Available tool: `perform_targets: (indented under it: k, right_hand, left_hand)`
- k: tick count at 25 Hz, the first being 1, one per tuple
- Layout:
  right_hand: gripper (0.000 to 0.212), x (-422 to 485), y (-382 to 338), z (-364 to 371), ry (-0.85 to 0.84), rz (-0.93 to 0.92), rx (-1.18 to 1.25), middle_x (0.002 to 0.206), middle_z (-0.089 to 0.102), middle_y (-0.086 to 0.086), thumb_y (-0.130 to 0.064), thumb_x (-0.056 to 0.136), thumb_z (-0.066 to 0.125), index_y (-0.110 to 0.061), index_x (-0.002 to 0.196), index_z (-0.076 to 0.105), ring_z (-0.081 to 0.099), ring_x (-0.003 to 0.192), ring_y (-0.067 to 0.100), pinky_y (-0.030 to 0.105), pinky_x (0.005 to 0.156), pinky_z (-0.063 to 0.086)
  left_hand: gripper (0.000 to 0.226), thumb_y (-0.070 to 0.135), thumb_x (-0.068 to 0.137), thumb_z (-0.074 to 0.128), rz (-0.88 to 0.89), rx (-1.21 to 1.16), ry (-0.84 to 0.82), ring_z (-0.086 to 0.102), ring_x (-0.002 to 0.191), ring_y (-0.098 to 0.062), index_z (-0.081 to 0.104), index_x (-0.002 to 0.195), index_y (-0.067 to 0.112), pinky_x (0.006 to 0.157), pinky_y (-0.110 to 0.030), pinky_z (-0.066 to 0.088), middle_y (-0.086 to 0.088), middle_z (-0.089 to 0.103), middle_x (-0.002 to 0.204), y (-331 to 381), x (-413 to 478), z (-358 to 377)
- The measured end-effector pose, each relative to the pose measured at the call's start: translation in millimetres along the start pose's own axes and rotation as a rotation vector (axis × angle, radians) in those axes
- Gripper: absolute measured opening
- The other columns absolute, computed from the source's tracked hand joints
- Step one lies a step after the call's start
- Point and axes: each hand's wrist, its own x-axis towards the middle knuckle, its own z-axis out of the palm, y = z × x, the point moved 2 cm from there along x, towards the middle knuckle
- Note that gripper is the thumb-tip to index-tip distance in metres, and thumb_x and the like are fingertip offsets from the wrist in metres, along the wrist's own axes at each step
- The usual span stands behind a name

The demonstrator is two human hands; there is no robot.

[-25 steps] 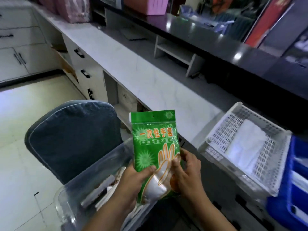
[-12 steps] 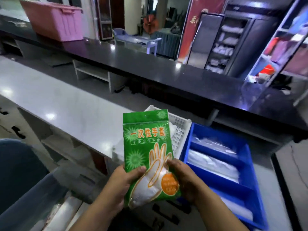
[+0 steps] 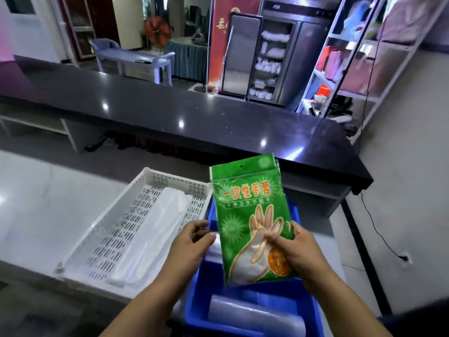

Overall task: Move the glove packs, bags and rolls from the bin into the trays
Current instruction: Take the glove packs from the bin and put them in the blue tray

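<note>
A green glove pack [image 3: 250, 215] with an orange hand outline stands upright above the blue tray [image 3: 245, 283]. My right hand [image 3: 294, 246] grips its lower right part between thumb and fingers. My left hand [image 3: 192, 244] is just off the pack's left edge, fingers curled and apart, holding nothing. The blue tray has dividers and holds clear plastic rolls [image 3: 252, 314] in its near compartment. To its left sits a white perforated tray [image 3: 116, 229] with white plastic bags [image 3: 155, 237] lying in it. The bin is out of view.
Both trays rest on a pale grey counter [image 3: 43, 210]. A raised black countertop [image 3: 170, 113] runs behind them. A metal shelf rack [image 3: 352, 64] stands at the back right, and a black cable [image 3: 374, 227] runs down the right wall.
The view has swung right from the bin to the trays. The pack moved right over the blue tray, and my left hand let go of it.
</note>
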Motion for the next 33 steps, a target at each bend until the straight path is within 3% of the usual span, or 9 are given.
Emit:
perform_targets:
  k: [2, 5, 7, 10, 13, 19, 23, 27, 33]
  right_hand:
    - [0.016, 10, -6, -35, 0.128, -0.05, -0.077, 0.068, 0.076, -0.005, -0.002, 0.074, 0.073, -0.014, 0.082, 0.066, 0.07, 0.06, 0.008, 0.017, 0.048, 0.052]
    - [0.019, 26, -14, -77, 0.286, -0.084, -0.242, 0.071, 0.074, -0.003, -0.006, 0.073, 0.075, -0.017, 0.084, 0.065, 0.069, 0.059, 0.006, 0.016, 0.049, 0.052]
    - [0.021, 36, -17, -94, 0.346, -0.092, -0.327, 0.073, 0.071, -0.006, -0.005, 0.073, 0.075, -0.021, 0.08, 0.063, 0.067, 0.056, 0.001, 0.011, 0.047, 0.049]
    - [0.022, 45, -17, -111, 0.414, -0.104, -0.397, 0.071, 0.073, -0.009, -0.008, 0.073, 0.075, -0.025, 0.083, 0.064, 0.069, 0.065, 0.003, 0.014, 0.054, 0.052]
    - [0.023, 46, -21, -127, 0.506, -0.125, -0.503, 0.066, 0.071, -0.022, -0.014, 0.071, 0.077, -0.027, 0.087, 0.066, 0.064, 0.059, -0.007, 0.013, 0.053, 0.05]
    - [0.027, 37, -18, -142, 0.588, -0.129, -0.545, 0.078, 0.072, -0.01, -0.015, 0.071, 0.078, -0.03, 0.09, 0.064, 0.067, 0.066, 0.003, 0.024, 0.062, 0.053]
    - [0.025, 38, -16, -140, 0.537, -0.137, -0.532, 0.075, 0.073, -0.009, -0.014, 0.072, 0.078, -0.031, 0.084, 0.064, 0.067, 0.065, 0.001, 0.018, 0.06, 0.052]
    - [0.03, 48, -18, -141, 0.447, -0.177, -0.479, 0.075, 0.071, -0.028, -0.009, 0.073, 0.075, -0.035, 0.082, 0.064, 0.066, 0.065, -0.006, 0.006, 0.053, 0.048]
    - [0.04, 73, -29, -152, 0.284, -0.286, -0.456, 0.081, 0.072, -0.024, -0.006, 0.074, 0.074, -0.043, 0.087, 0.066, 0.067, 0.067, -0.005, 0.007, 0.055, 0.049]
  left_hand:
    - [0.024, 0.004, 0.083, 0.062, 0.082, 0.194, -0.036, 0.063, 0.084, -0.013, 0.061, 0.093, 0.025, 0.075, -0.015, 0.049, 0.003, 0.068, 0.089, -1, 33, 14]
    - [0.031, 0.023, 0.083, 0.061, 0.242, 0.722, -0.249, 0.057, 0.108, -0.017, 0.061, 0.114, 0.024, 0.092, -0.028, 0.044, 0.0, 0.065, 0.111, -12, 88, 48]
    - [0.048, 0.036, 0.082, 0.058, 0.396, 1.108, -0.429, 0.042, 0.128, -0.023, 0.052, 0.128, 0.024, 0.105, -0.033, 0.034, -0.004, 0.056, 0.13, -22, 120, 73]
    - [0.071, 0.051, 0.078, 0.057, 0.401, 1.322, -0.634, 0.019, 0.142, -0.025, 0.034, 0.141, 0.027, 0.114, -0.04, 0.02, -0.005, 0.03, 0.153, -41, 156, 98]
    - [0.081, 0.062, 0.077, 0.053, 0.345, 1.35, -0.749, 0.021, 0.14, -0.025, 0.026, 0.145, 0.025, 0.111, -0.042, 0.022, -0.004, 0.027, 0.154, -55, 179, 117]
    - [0.088, 0.071, 0.072, 0.05, 0.151, 1.293, -0.784, 0.039, 0.128, -0.03, 0.027, 0.141, 0.022, 0.101, -0.041, 0.036, -0.009, 0.036, 0.143, -73, 181, 130]
    - [0.06, 0.068, 0.075, 0.05, 0.043, 1.21, -0.829, 0.056, 0.109, -0.026, 0.054, 0.115, 0.022, 0.087, -0.034, 0.045, -0.006, 0.058, 0.124, -74, 177, 129]
    - [0.036, 0.059, 0.074, 0.059, -0.045, 1.13, -0.86, 0.057, 0.076, -0.018, 0.058, 0.072, 0.023, 0.065, -0.027, 0.041, 0.003, 0.062, 0.077, -68, 179, 128]
    - [0.017, 0.023, 0.076, 0.07, -0.099, 0.859, -0.826, 0.051, 0.065, -0.009, 0.058, 0.065, 0.025, 0.063, -0.026, 0.039, 0.009, 0.056, 0.065, -47, 176, 121]
